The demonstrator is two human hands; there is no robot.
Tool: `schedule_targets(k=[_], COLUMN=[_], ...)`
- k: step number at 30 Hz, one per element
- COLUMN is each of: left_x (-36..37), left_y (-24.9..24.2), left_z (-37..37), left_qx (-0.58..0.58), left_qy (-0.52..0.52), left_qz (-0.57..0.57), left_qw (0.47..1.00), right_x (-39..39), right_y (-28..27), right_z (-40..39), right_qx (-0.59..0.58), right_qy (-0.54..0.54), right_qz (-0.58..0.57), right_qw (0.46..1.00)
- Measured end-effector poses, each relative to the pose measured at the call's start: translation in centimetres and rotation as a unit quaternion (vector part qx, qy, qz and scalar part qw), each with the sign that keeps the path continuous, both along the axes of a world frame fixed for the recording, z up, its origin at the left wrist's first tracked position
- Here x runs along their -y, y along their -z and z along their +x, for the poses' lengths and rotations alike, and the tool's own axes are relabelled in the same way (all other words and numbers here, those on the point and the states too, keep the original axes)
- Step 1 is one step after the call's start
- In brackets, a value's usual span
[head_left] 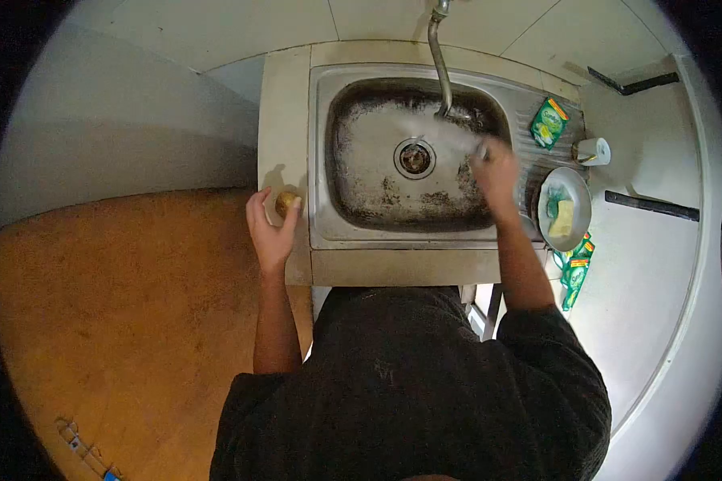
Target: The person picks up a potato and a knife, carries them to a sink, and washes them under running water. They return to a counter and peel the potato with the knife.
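Observation:
On the tiled ledge left of the sink is a small round yellow-brown potato (285, 203). My left hand (271, 231) is closed around it, thumb on its right side and fingers on its left. Over the right part of the sink (321, 160), my right hand (497, 178) grips a knife (449, 135) by its handle. The wide pale blade points left across the basin and is smeared by motion. Below it lies the drain (415, 159), and the basin floor is stained dark.
A bent metal faucet (440, 60) reaches over the basin. Right of it stand a green soap packet (549, 123), a white mug (594, 151) and a bowl (576, 186) with a yellow sponge (563, 218). More green packets (575, 272) hang near the ledge's right end.

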State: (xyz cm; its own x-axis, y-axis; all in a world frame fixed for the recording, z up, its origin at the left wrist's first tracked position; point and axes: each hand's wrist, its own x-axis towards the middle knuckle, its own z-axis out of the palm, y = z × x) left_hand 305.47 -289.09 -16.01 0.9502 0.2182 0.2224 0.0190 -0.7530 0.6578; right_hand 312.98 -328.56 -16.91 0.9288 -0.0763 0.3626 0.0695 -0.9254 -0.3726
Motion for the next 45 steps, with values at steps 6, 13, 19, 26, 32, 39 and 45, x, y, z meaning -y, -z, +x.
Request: schedule_targets(k=[6,13,19,26,32,39,45], left_x=[0.6,6.9,13.7,20.6,21.1,19.4,18.9], left_y=[0.0,-0.3,5.1,7.2,7.3,6.8,6.6], left_z=[0.0,3.6,9.7,12.8,13.2,12.5,12.5], left_qx=[0.010,-0.093,-0.210,-0.301,-0.329,-0.315,-0.305], left_qy=[-0.039,0.062,0.144,0.135,0.181,0.206,0.207], left_qz=[-0.130,-0.179,-0.325,-0.414,-0.457,-0.459,-0.418], left_qw=[0.991,0.977,0.911,0.848,0.807,0.805,0.830], right_x=[-2.9,-4.1,-3.6,-2.2,-2.9,-4.8,-5.3], right_y=[5.2,5.7,2.9,2.9,3.2,3.6,3.6], right_z=[0.2,1.3,-2.1,-4.6,-4.0,-2.4,-2.5], right_qx=[-0.206,-0.161,-0.181,-0.150,-0.161,-0.145,-0.143], right_qy=[0.016,0.010,0.010,0.019,0.028,0.026,0.027], right_qz=[-0.002,0.042,0.122,0.107,0.165,0.168,0.165], right_qw=[0.979,0.986,0.976,0.983,0.973,0.975,0.975])
